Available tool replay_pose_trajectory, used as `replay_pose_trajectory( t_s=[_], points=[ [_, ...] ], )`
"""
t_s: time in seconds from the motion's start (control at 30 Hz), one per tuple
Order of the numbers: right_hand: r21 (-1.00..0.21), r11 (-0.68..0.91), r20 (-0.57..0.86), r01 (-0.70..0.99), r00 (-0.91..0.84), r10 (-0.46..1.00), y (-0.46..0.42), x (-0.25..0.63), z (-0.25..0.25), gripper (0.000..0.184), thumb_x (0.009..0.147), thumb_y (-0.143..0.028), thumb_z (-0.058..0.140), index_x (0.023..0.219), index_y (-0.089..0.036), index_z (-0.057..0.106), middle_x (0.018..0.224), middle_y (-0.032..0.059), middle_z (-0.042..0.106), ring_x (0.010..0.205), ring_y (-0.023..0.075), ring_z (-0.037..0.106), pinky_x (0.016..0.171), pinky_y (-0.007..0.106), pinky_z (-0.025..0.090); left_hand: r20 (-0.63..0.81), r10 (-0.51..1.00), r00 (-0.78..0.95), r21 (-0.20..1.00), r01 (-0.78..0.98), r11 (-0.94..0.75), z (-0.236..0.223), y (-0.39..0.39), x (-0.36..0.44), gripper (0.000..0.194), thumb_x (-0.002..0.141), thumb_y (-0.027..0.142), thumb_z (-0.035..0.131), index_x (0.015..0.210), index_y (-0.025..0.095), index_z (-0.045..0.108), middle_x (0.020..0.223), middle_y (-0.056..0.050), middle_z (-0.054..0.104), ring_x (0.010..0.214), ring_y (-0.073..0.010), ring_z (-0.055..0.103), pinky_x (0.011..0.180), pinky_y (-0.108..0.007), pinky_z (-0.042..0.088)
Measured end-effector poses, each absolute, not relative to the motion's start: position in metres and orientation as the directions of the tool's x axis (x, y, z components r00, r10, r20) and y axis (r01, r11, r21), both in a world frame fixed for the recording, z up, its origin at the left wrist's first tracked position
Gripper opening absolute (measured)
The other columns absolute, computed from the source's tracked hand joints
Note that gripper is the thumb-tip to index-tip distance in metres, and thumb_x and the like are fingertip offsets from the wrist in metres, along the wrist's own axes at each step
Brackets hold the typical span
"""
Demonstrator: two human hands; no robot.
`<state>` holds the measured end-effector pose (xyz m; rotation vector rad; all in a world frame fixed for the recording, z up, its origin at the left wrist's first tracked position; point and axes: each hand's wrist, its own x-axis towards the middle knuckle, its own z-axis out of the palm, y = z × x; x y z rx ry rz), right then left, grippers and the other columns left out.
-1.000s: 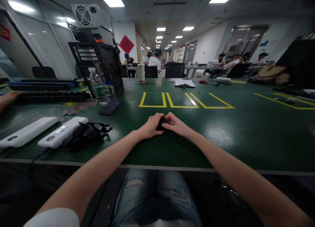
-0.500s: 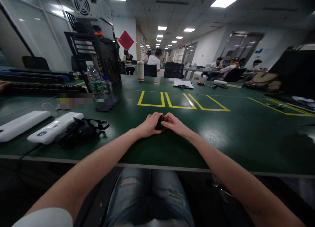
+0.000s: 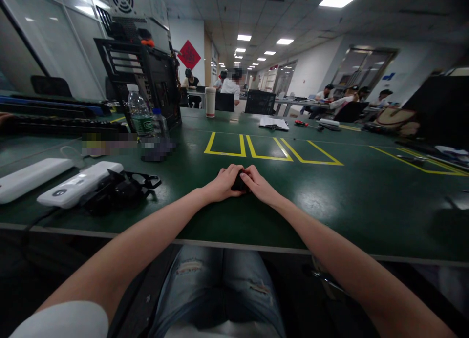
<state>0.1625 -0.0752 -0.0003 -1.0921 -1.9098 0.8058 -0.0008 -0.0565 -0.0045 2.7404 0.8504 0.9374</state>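
Both my hands meet on the green tabletop (image 3: 234, 225), around a small black object (image 3: 239, 182). Most of that object is covered by my fingers, so its kind cannot be made out. My left hand (image 3: 224, 182) is closed on it from the left, fingers over the far side and thumb along the near side. From the right, my right hand (image 3: 257, 185) curls against it, with the thumb laid on its near face and the fingertips hidden behind. Just beyond my hands lie yellow tape outlines (image 3: 225, 154) on the table.
At left lie two white power-bank-like devices (image 3: 78, 184) (image 3: 32, 178) and a black strapped item (image 3: 120, 189). Water bottles (image 3: 140, 116) stand before an open computer case (image 3: 157, 84). Farther back are a white cup (image 3: 210, 102), a clipboard (image 3: 273, 123) and a red-handled tool (image 3: 301, 123). People sit in the background.
My right thumb has shifted up and across the black object's near face, and my right fingers sit slightly closer over it. The camera view has tilted a little.
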Motion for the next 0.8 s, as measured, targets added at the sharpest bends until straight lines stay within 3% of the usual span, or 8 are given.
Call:
replay_pose_trajectory(
  t_s=[0.27, 0.53, 0.67, 0.8],
  points=[
    [-0.89, 0.411, 0.281, 0.196, -0.474, 0.835, -0.0782, 0.1704, 0.0082, 0.019, 0.075, -0.029, 0.056, 0.084, -0.023, 0.041, 0.082, -0.0027, 0.048, 0.079, 0.0142, 0.052, 0.067, 0.028, 0.044, 0.52, 0.551, 0.653, 0.29, 0.472, -0.833, -0.0046, -0.0564, -0.0019, 0.06, 0.067, 0.032, 0.065, 0.114, 0.018, 0.031, 0.107, -0.009, 0.045, 0.1, -0.025, 0.047, 0.085, -0.04, 0.036],
    [-0.922, 0.348, 0.285, 0.172, -0.311, 0.907, -0.0723, 0.1616, 0.0021, 0.016, 0.077, -0.035, 0.051, 0.075, -0.021, 0.043, 0.073, -0.0034, 0.045, 0.068, 0.0115, 0.047, 0.06, 0.025, 0.04, 0.529, 0.546, 0.649, 0.262, 0.487, -0.833, -0.0064, -0.0538, -0.0015, 0.062, 0.066, 0.034, 0.065, 0.115, 0.017, 0.03, 0.109, -0.01, 0.044, 0.102, -0.0257, 0.046, 0.085, -0.04, 0.036],
    [-0.938, 0.3, 0.236, 0.172, -0.316, 0.919, -0.0703, 0.1614, 0.0009, 0.019, 0.076, -0.036, 0.051, 0.084, -0.021, 0.043, 0.08, -0.0012, 0.049, 0.072, 0.013, 0.049, 0.062, 0.027, 0.041, 0.524, 0.533, 0.664, 0.257, 0.473, -0.843, -0.004, -0.0544, -0.0033, 0.059, 0.067, 0.032, 0.065, 0.113, 0.018, 0.031, 0.11, -0.01, 0.044, 0.104, -0.0249, 0.045, 0.087, -0.039, 0.035],
    [-0.942, 0.294, 0.216, 0.16, -0.381, 0.899, -0.0709, 0.1667, 0.0036, 0.019, 0.073, -0.034, 0.055, 0.079, -0.02, 0.046, 0.076, -0.0019, 0.049, 0.07, 0.0129, 0.051, 0.063, 0.027, 0.043, 0.512, 0.543, 0.665, 0.269, 0.477, -0.837, -0.0017, -0.0559, -0.0038, 0.057, 0.067, 0.032, 0.065, 0.113, 0.019, 0.032, 0.109, -0.009, 0.045, 0.103, -0.0246, 0.047, 0.087, -0.039, 0.035]
  ],
)
